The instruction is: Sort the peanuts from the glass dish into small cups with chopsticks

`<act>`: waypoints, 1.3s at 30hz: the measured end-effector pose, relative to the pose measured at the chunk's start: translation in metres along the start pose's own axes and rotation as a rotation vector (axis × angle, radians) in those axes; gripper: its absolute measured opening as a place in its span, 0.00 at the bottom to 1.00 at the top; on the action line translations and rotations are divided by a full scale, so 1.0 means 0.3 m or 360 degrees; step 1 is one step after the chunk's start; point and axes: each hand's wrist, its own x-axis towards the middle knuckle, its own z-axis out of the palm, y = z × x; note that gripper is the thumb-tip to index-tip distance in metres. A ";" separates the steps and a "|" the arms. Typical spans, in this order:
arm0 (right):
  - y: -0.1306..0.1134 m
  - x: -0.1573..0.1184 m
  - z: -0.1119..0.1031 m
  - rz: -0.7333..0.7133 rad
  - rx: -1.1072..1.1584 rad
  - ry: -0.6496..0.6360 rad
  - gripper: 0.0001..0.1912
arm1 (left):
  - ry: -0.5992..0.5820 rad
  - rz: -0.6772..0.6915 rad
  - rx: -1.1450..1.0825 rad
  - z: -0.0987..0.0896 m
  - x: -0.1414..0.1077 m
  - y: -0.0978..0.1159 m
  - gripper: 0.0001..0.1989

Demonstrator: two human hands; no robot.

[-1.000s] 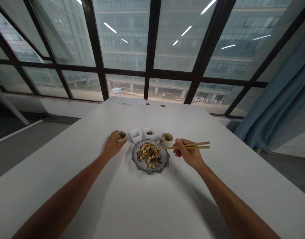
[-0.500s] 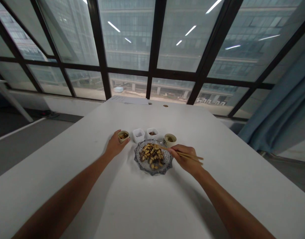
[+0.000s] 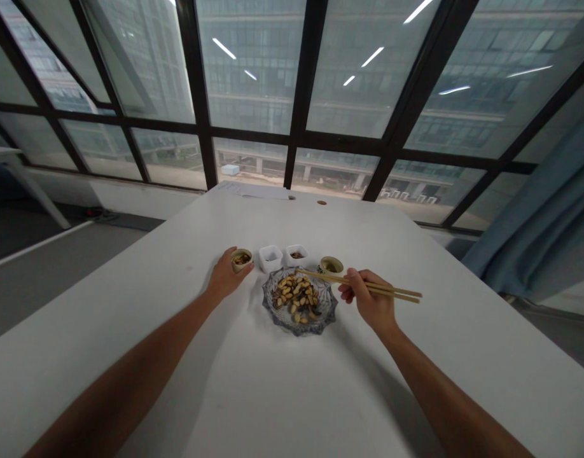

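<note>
My left hand (image 3: 225, 275) is wrapped round a small round cup (image 3: 242, 260) with brownish pieces inside. In my right hand (image 3: 372, 298) is a pair of wooden chopsticks (image 3: 334, 278), held nearly level. Their tips reach over the back part of a scalloped glass bowl (image 3: 324, 318). Light tan, nut-like pieces (image 3: 296, 294), mixed with darker bits, lie heaped in that bowl. Whether the tips grip a small dark piece is too small to tell. Just behind the chopsticks stands a second round cup (image 3: 331, 264), partly hidden by them.
Behind the bowl stand two white square dishes: the left dish (image 3: 270, 259) looks nearly bare, the right dish (image 3: 296, 256) holds dark reddish bits. Papers (image 3: 258, 191) lie at the white table's (image 3: 254, 394) far edge, by the windows. A blue curtain (image 3: 525, 235) hangs at right.
My right hand has moved right and turned, lifting the chopsticks from the heap to above the bowl's back part. My left hand keeps its hold on the cup. The whole view has shifted slightly.
</note>
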 end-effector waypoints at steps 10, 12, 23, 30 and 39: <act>0.028 -0.002 0.007 0.0570 0.0663 0.0175 0.27 | 0.0014 0.0009 0.0011 0.010 0.002 -0.009 0.35; 0.031 -0.005 0.008 0.0588 0.0682 0.0164 0.27 | 0.0012 0.0009 -0.0004 0.013 0.004 -0.012 0.34; 0.013 -0.030 0.032 0.0420 0.0548 0.0118 0.27 | 0.0018 -0.0020 -0.0027 0.007 -0.005 0.004 0.33; -0.028 -0.094 0.031 -0.0092 0.0027 -0.0040 0.23 | -0.0002 -0.0020 -0.0028 0.003 -0.006 0.007 0.34; -0.053 -0.122 0.014 -0.0645 -0.0437 -0.0237 0.18 | 0.0133 0.0133 -0.0111 -0.002 -0.010 0.016 0.35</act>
